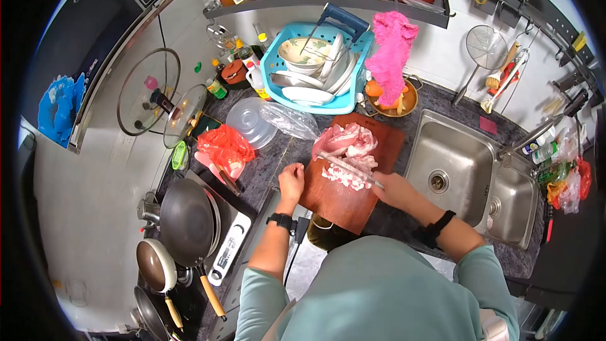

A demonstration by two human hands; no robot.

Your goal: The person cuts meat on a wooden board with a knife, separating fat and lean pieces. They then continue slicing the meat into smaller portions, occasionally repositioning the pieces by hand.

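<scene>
My right hand [394, 191] grips the handle of a kitchen knife [346, 168], its blade stretching left across the wooden cutting board [350, 211]. Small diced bits of pale pink meat [341, 179] lie along the near side of the blade. Beyond the blade sits a larger heap of raw, fatty meat [356, 137], partly in big pieces. By the board's left edge is my left hand [291, 182], loosely curled in a fist and apart from the meat, with nothing seen in it.
On the right is a double steel sink [451, 151]. Behind the board stands a blue dish basket [344, 104] of bowls and plates, beside a copper-coloured pan [409, 100]. A plastic lid [251, 123], a red bag [226, 144] and a wok [187, 222] are left.
</scene>
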